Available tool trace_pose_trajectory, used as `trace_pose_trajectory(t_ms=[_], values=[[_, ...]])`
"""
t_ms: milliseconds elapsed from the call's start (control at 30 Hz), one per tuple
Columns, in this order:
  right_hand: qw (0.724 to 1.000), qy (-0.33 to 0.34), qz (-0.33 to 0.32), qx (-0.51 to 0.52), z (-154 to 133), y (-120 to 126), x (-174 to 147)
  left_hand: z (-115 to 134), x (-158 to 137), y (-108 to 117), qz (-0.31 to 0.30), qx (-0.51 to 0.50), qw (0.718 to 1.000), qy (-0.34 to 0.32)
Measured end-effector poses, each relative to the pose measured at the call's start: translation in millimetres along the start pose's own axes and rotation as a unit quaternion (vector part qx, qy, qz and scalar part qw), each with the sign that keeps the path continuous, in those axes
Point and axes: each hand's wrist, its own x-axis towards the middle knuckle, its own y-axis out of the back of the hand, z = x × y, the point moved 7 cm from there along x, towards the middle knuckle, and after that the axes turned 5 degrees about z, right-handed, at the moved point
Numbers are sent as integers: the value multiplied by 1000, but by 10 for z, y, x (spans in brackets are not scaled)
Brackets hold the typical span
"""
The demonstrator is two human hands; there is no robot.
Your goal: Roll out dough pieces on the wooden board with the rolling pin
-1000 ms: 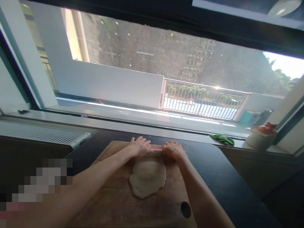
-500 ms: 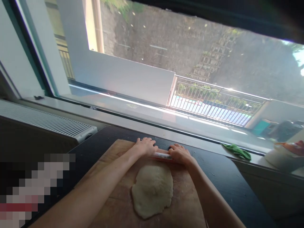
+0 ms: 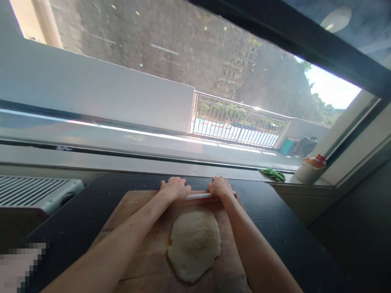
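Note:
A flattened, uneven round of pale dough [image 3: 195, 244] lies on a wooden board [image 3: 146, 260]. Beyond the dough, at the far edge of the board, a rolling pin [image 3: 199, 196] lies crosswise, a whitish label showing on its middle. My left hand [image 3: 175, 188] is curved over the pin's left part, while my right hand [image 3: 221, 187] grips its right part. Both hands are closed on it, and their undersides are hidden. Pin and dough look apart, with a narrow strip of board between them.
The board rests on a dark table [image 3: 269, 219] against a windowsill [image 3: 94, 164]. A green cloth [image 3: 271, 174] and a pale pot [image 3: 308, 171] with an orange-brown top stand on the sill. At left is a white radiator [image 3: 39, 191]. A pixelated patch covers the lower left corner.
My view has turned to the right, bringing the window's right frame into sight. Both hands stay on the rolling pin at the board's far edge. The dough looks much the same.

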Motion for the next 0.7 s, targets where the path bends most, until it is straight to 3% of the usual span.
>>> trace_pose_trajectory(t_ms=[133, 333, 500, 700], values=[[1000, 11, -5, -3, -14, -17, -1, -132, 5, 43, 49, -10, 997, 66], [1000, 21, -6, -2, 71, -12, -207, -136, -101, 85, 68, -7, 992, 109], [999, 35, 25, 12, 130, 80, -537, -14, -327, 171, 30, 13, 993, 111], [990, 45, 131, 35, 147, 284, -987, 179, -735, 333, 23, 60, 996, 59]])
